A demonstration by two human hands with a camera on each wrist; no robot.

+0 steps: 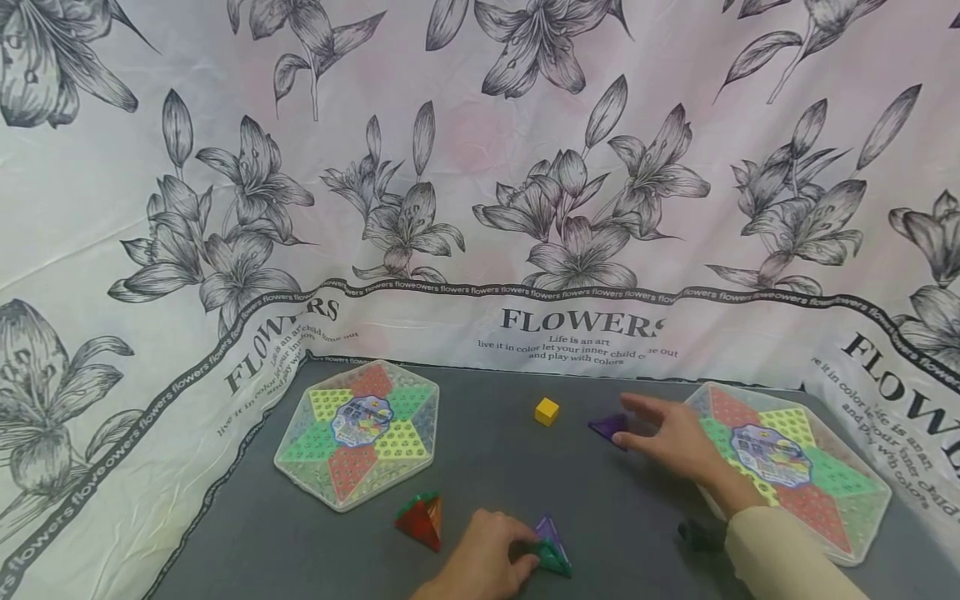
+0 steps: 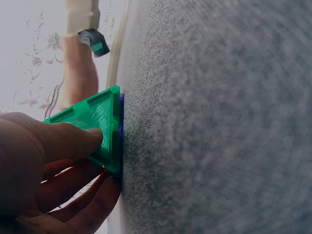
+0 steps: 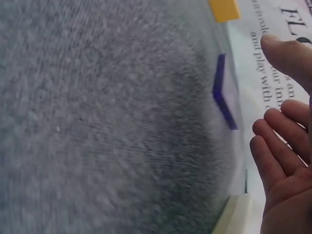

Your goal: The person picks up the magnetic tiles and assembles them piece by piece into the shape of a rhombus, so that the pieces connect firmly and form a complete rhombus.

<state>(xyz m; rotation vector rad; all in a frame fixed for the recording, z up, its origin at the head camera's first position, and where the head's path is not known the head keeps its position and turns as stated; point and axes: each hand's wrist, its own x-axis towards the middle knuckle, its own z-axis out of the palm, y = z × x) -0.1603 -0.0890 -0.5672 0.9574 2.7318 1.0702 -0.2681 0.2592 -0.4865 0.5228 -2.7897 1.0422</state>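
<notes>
My left hand pinches a green translucent triangular tile low on the grey table, its thumb flat on the tile's face. Against the green tile's edge lies a purple triangular tile. My right hand hovers with fingers spread near a second purple triangular tile, which lies on the table; the right wrist view shows a gap between them. To the left of my left hand stands a red, orange and green pyramid-like piece.
A yellow cube sits at the back middle. Hexagonal boxes with star patterns, one on the left and one on the right, flank the work area. A dark object is by my right sleeve. A flowered cloth hangs behind.
</notes>
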